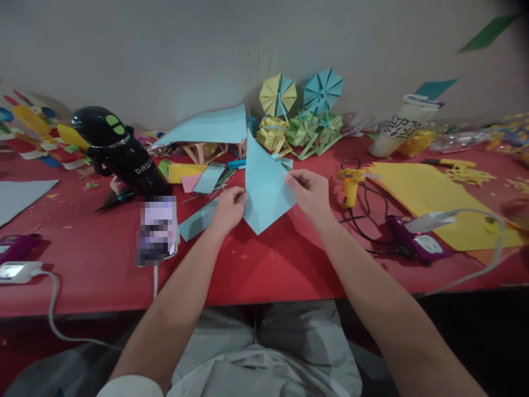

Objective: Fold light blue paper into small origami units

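Note:
Between my two hands a light blue sheet of paper point(266, 193) is held tilted over the red table, one corner pointing down toward me. My left hand point(229, 208) pinches its left edge with thumb and fingers. On the opposite edge, my right hand point(309, 190) grips the paper the same way. Beside my left hand lies a light blue paper strip point(198, 220). Behind the sheet are folded paper models, among them a yellow and blue paper wheel point(278, 96) and a blue paper wheel point(323, 91). A larger blue sheet point(206, 125) rests on small wooden frames.
A black bottle point(124, 151) and a phone point(157, 230) stand to the left on the red table point(256, 275). On the right are a yellow glue gun point(350, 187) with its cord, yellow paper sheets point(446, 204), a purple power strip point(419, 242) and a white cup point(399, 127).

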Demonstrator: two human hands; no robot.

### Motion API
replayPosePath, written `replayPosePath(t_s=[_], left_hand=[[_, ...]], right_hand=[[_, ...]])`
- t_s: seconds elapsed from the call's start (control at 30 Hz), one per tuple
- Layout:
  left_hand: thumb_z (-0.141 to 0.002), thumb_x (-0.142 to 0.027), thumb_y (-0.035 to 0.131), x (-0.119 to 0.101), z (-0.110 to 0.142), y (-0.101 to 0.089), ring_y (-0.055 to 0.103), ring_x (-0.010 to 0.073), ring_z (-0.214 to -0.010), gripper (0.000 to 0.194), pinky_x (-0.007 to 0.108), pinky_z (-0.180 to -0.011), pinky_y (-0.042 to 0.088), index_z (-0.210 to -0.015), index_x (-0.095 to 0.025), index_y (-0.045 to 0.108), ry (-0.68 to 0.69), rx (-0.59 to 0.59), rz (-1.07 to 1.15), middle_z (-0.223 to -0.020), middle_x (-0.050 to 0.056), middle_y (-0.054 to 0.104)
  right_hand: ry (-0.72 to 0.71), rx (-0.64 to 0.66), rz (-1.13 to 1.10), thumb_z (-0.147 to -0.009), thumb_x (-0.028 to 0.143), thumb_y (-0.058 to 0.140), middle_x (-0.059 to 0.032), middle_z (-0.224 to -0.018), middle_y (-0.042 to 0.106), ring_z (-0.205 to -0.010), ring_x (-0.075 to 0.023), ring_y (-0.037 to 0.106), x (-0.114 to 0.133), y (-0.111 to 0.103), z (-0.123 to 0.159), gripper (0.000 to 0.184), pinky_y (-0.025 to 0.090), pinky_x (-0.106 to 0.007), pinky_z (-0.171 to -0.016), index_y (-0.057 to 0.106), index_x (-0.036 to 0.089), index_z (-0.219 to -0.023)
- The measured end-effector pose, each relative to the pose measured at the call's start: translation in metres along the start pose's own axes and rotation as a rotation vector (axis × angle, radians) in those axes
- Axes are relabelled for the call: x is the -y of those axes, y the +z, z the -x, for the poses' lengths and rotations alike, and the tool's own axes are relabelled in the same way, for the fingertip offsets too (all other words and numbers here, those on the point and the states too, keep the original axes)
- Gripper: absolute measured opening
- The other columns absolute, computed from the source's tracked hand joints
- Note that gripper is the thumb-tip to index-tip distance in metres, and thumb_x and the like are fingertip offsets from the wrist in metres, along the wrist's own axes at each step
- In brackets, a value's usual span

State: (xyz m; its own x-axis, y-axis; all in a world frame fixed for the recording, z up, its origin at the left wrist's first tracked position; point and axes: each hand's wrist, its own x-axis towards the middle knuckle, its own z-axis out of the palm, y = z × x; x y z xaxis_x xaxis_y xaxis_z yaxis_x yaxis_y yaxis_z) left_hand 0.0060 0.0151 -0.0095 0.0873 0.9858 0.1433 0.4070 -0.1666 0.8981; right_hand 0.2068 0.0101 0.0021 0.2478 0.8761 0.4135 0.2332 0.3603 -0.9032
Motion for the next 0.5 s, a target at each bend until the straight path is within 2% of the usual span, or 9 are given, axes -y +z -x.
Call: replayPosePath(t_s=[0.1, 0.33, 0.5], left_hand=[[-0.085, -0.018, 0.049, -0.0019, 0.0011, -0.0001, 0.057, 0.0152, -0.074, 0.015, 0.026, -0.068, 0.043, -0.076, -0.016, 0.061, -0.004, 0.025, -0.052, -0.076, 0.003, 0.063], [-0.089, -0.030, 0.051, -0.0025, 0.0017, -0.0024, 0.049, 0.0143, -0.065, 0.029, 0.028, -0.063, 0.036, -0.063, -0.018, 0.049, -0.016, -0.034, -0.141, -0.063, 0.000, 0.050], [-0.092, -0.048, 0.043, -0.0021, 0.0016, -0.0013, 0.043, 0.0124, -0.058, 0.043, 0.027, -0.058, 0.034, -0.060, -0.019, 0.047, -0.037, -0.072, 0.008, -0.058, -0.001, 0.045]], right_hand=[[-0.009, 0.002, -0.004, -0.073, 0.038, 0.067, 0.0011, -0.063, 0.060, -0.056, -0.0105, 0.049, -0.0020, 0.0003, 0.0000, 0.021, 0.041, -0.027, -0.056, 0.068, 0.017, -0.075], [-0.002, -0.008, 0.010, -0.074, 0.038, 0.066, 0.0012, -0.064, 0.062, -0.057, -0.0106, 0.051, -0.0012, -0.0001, 0.0003, 0.020, 0.042, -0.027, -0.056, 0.069, 0.018, -0.075], [0.006, -0.047, 0.005, -0.074, 0.038, 0.066, 0.0004, -0.067, 0.064, -0.058, -0.0111, 0.053, -0.0042, -0.0027, -0.0011, 0.021, 0.044, -0.027, -0.057, 0.069, 0.018, -0.078]])
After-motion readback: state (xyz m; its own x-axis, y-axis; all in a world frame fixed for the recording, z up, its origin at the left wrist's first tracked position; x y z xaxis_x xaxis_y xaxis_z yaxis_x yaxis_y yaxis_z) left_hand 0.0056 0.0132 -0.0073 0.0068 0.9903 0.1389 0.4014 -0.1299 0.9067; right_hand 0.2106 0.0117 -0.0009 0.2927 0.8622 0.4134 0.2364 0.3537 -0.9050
